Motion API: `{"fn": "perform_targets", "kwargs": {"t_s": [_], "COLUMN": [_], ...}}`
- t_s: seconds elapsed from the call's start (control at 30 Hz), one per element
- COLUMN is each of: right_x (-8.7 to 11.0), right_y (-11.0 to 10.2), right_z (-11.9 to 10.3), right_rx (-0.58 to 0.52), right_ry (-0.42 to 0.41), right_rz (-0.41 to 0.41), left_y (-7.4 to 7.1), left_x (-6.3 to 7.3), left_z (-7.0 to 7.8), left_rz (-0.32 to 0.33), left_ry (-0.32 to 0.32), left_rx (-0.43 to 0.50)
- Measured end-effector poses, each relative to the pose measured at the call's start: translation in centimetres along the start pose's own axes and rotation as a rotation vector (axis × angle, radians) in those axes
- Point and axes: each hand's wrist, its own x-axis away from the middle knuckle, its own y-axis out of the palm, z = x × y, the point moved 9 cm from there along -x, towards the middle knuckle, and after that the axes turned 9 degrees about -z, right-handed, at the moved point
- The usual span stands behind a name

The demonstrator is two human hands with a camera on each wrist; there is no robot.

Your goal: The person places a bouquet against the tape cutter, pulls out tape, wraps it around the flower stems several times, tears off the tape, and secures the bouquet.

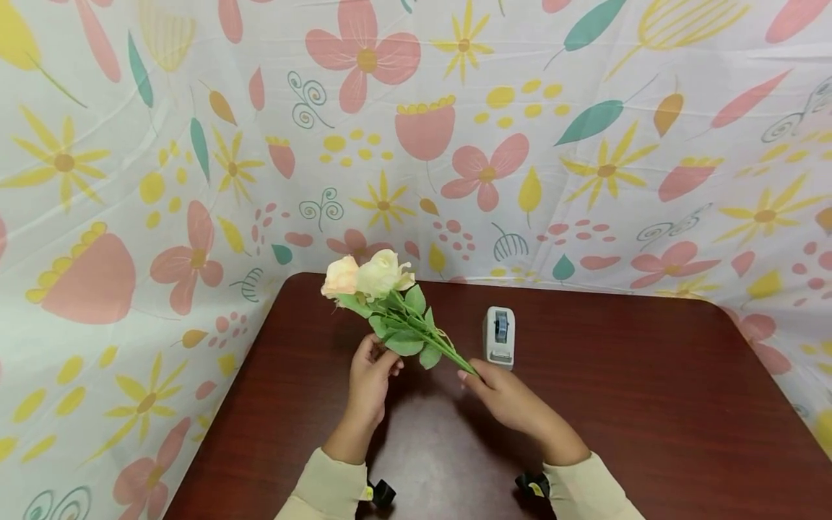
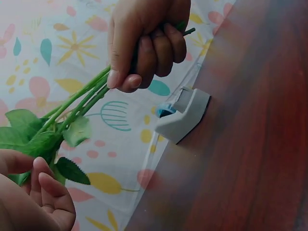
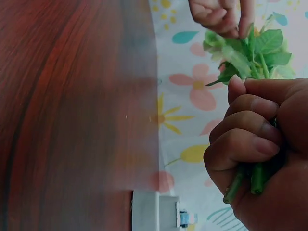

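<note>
My right hand point(image 1: 503, 393) grips the lower stems of a small bunch of roses point(image 1: 422, 328), fingers curled round them; the cut ends point(image 3: 257, 180) stick out below the fist in the right wrist view. A peach rose point(image 1: 341, 276) and a cream rose point(image 1: 382, 274) top the bunch, which slants up to the left above the table. My left hand point(image 1: 373, 375) is just under the blooms and pinches a green leaf point(image 3: 248, 43) between thumb and finger. In the left wrist view, more leaves point(image 2: 24, 130) hang beside its fingertips.
A grey-white tape dispenser point(image 1: 499, 337) with a blue roll stands on the dark red-brown table point(image 1: 650, 375), just beyond my right hand. Flower-printed cloth point(image 1: 481, 173) hangs behind the table and along its left side.
</note>
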Motion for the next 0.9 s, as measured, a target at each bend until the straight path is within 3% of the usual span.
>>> {"fn": "perform_targets", "kwargs": {"t_s": [0.17,0.27,0.37,0.47,0.57,0.7,0.9], "right_x": [0.4,0.7,1.1,1.3,1.6,2.0,2.5], "right_y": [-0.4,-0.6,-0.9,-1.1,-1.3,-1.4,-1.4], "right_z": [0.9,1.3,1.6,1.6,1.8,1.8,1.2], "right_rx": [0.008,0.031,0.067,0.11,0.144,0.213,0.313], "right_ry": [0.009,0.025,0.032,0.027,0.032,0.047,0.057], "right_rz": [0.018,0.016,0.023,0.027,0.017,0.007,0.02], "left_y": [0.6,1.9,3.9,6.4,8.9,11.9,14.9], "left_x": [0.7,1.3,1.9,2.6,3.3,3.9,3.7], "left_z": [-0.1,-0.2,0.1,1.3,2.8,3.8,3.6], "left_rz": [-0.058,-0.156,-0.296,-0.436,-0.542,-0.645,-0.739], "left_ry": [-0.056,-0.096,-0.092,-0.012,0.118,0.259,0.416], "left_rx": [-0.052,-0.142,-0.256,-0.436,-0.641,-0.856,-1.138]}}
